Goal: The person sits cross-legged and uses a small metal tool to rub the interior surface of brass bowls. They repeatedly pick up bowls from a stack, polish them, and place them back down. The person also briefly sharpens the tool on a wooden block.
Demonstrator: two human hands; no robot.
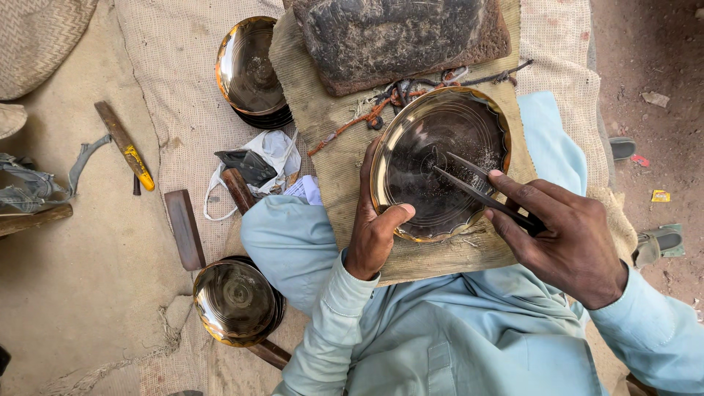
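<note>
- Brass plate [438,163]: on my lap, on the woven mat [323,110]; stiff, slick (judged) — hold by rim.
- My left hand [375,227]: clamps plate's near rim.
- My right hand [568,238]: pinches dark divider tool [477,187], tips over plate.

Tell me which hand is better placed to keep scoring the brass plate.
Right. The right hand holds the two-pronged metal tool with its tips inside the brass plate; the left hand merely grips the rim.

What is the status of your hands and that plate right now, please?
Left hand grips round brass plate at its rim. Right hand holds dark two-pronged metal tool on it. Nothing obstructing.
</note>
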